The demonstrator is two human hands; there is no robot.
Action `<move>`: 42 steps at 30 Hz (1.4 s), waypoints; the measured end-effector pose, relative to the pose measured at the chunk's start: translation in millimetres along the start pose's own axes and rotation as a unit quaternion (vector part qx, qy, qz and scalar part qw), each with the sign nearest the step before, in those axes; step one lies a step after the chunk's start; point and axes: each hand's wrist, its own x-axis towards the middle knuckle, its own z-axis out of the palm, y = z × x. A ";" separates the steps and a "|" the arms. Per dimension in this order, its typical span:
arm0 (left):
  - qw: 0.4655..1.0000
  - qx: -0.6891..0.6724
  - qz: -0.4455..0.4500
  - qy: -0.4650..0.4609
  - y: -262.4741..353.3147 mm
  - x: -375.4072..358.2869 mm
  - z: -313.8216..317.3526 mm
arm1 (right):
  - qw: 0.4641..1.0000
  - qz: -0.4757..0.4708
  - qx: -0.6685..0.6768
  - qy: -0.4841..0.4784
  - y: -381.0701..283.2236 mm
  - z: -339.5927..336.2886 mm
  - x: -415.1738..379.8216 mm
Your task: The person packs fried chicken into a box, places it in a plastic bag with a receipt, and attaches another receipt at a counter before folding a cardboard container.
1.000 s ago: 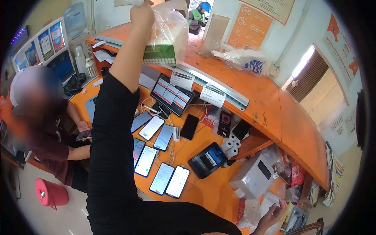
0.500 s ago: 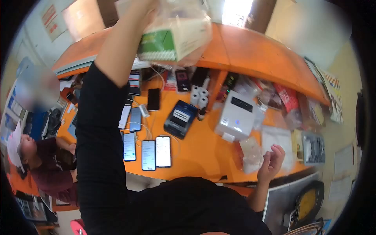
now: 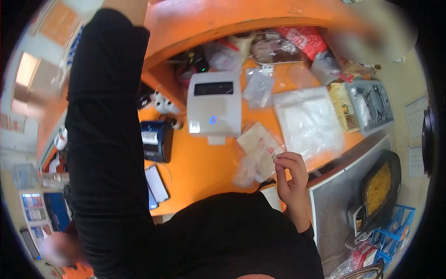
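My right hand [image 3: 291, 179] is over the desk's near right part, thumb and fingertips pinched together. A small pale bit shows at the fingertips, but I cannot tell what it is. Just beyond them lies a brown paper packet [image 3: 256, 139] with red print, beside a crumpled clear plastic bag [image 3: 246, 171]. A stack of white plastic bags [image 3: 309, 123] is to the right of the packet. My left arm [image 3: 109, 107], in a black sleeve, reaches forward across the left of the view; its hand is beyond the top edge.
A white label printer [image 3: 213, 104] stands mid-desk, with a dark blue printer [image 3: 157, 142] left of it. Phones [image 3: 157, 183] lie near my left arm. A grey tray [image 3: 370, 104] is at the right end. An orange raised shelf [image 3: 232, 16] runs along the back.
My view has turned right. The left hand, which held a clear bag with a green and cream box, has gone out of view. My right hand's fingers have closed into a pinch.
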 end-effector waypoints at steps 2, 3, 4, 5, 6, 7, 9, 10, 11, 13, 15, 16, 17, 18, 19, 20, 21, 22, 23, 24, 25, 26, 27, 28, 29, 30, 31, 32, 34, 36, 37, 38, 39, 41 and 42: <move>1.000 -0.009 -0.006 -0.022 -2.4 12.9 24.1 | 0.999 0.040 0.022 0.019 18.2 -12.9 9.9; 0.999 -0.012 -0.009 -0.033 -3.2 18.2 34.1 | 0.998 0.056 0.021 0.034 26.6 -18.4 16.5; 0.999 -0.016 -0.010 -0.042 -3.0 23.9 41.0 | 0.997 0.063 0.028 0.045 36.4 -23.0 24.4; 0.998 -0.020 -0.010 -0.053 -2.2 27.8 45.3 | 0.995 0.071 0.036 0.052 45.5 -26.7 31.4; 0.997 -0.026 -0.014 -0.065 -4.6 30.6 47.1 | 0.994 0.081 0.046 0.054 51.2 -27.8 36.9; 0.997 -0.033 -0.015 -0.075 -5.2 32.1 46.1 | 0.995 0.066 0.049 0.056 53.6 -28.3 49.0; 0.994 -0.046 -0.015 -0.095 -5.1 27.2 38.8 | 0.997 0.031 0.056 0.050 57.6 -25.0 73.2; 0.993 -0.053 -0.013 -0.104 -2.8 21.5 32.3 | 0.997 0.013 0.061 0.049 58.2 -21.7 84.9; 0.992 -0.060 -0.008 -0.112 -0.6 14.1 23.7 | 0.996 0.009 0.077 0.041 57.3 -17.5 96.2; 0.990 -0.072 0.004 -0.123 7.7 -12.1 -1.6 | 0.995 -0.047 0.083 0.026 54.2 -7.9 117.0; 0.991 0.004 0.058 -0.122 11.9 -44.2 -34.7 | 0.991 -0.097 0.091 0.006 49.0 1.2 138.1; 0.993 -0.006 0.052 -0.108 26.9 -75.1 -48.7 | 0.987 -0.142 0.074 0.003 45.5 6.1 151.7; 0.995 -0.017 0.045 -0.093 41.6 -110.1 -61.9 | 0.980 -0.188 0.057 -0.001 41.6 11.2 168.6; 0.998 -0.020 0.015 -0.053 40.3 -136.8 -75.6 | 0.971 -0.234 0.038 -0.003 36.1 17.1 188.3; 0.999 -0.025 -0.018 -0.012 32.1 -164.6 -88.2 | 0.960 -0.281 0.020 0.005 26.6 23.1 211.0; 0.998 -0.065 -0.013 -0.008 21.9 -197.0 -100.4 | 0.945 -0.327 0.000 0.008 16.6 32.6 236.1; 0.994 -0.105 -0.014 -0.004 9.7 -229.8 -110.7 | 0.934 -0.355 -0.029 0.025 9.5 49.4 259.5; 0.990 -0.137 -0.002 0.012 -2.1 -259.5 -116.2 | 0.921 -0.384 -0.057 0.036 3.2 69.3 282.7; 0.987 -0.161 0.007 0.015 -16.2 -286.5 -123.9 | 0.907 -0.402 -0.119 0.052 -4.3 90.5 305.8; 0.985 -0.163 -0.017 0.046 -27.7 -312.9 -130.1 | 0.889 -0.417 -0.178 0.063 -11.9 113.1 324.4; 0.990 -0.120 -0.045 0.065 -42.0 -335.2 -138.5 | 0.881 -0.411 -0.228 0.059 -14.5 135.9 343.5; 0.991 -0.074 -0.080 0.081 -56.4 -356.1 -147.5 | 0.877 -0.391 -0.278 0.037 -12.0 148.3 360.3; 0.985 -0.060 -0.130 0.094 -69.9 -373.0 -154.0 | 0.870 -0.368 -0.328 0.014 -7.2 157.4 379.5; 0.978 -0.031 -0.177 0.102 -86.6 -389.6 -164.7 | 0.862 -0.346 -0.371 -0.004 1.2 163.6 400.4; 0.973 0.025 -0.202 0.106 -106.8 -407.0 -177.5 | 0.854 -0.321 -0.408 -0.018 11.1 166.8 420.7; 0.967 0.077 -0.218 0.107 -127.7 -419.9 -189.8 | 0.846 -0.305 -0.436 -0.025 24.4 173.7 442.7; 0.963 0.122 -0.219 0.100 -147.8 -426.0 -199.4 | 0.838 -0.297 -0.457 -0.020 32.2 174.2 461.2; 0.957 0.165 -0.224 0.087 -164.2 -435.4 -208.7 | 0.833 -0.289 -0.472 -0.019 39.9 177.6 472.8; 0.939 0.217 -0.263 0.040 -184.4 -448.3 -217.1 | 0.827 -0.284 -0.485 -0.014 47.7 182.6 482.5; 0.941 0.244 -0.233 0.003 -218.9 -457.6 -217.2 | 0.842 -0.279 -0.462 -0.012 27.7 181.1 459.5; 0.950 0.217 -0.226 -0.009 -226.1 -455.9 -215.9 | 0.840 -0.293 -0.456 -0.022 32.2 180.0 468.3; 0.958 0.190 -0.216 -0.020 -232.3 -455.7 -212.6 | 0.839 -0.306 -0.449 -0.029 39.6 175.2 474.2; 0.964 0.162 -0.209 -0.032 -235.6 -456.8 -209.9 | 0.846 -0.334 -0.416 0.025 39.0 175.5 469.6; 0.959 0.163 -0.232 -0.019 -247.2 -459.6 -208.0 | 0.850 -0.379 -0.340 0.137 41.2 171.5 459.6; 0.956 0.163 -0.241 -0.017 -249.9 -462.4 -207.8 | 0.867 -0.372 -0.303 0.135 34.7 168.6 443.2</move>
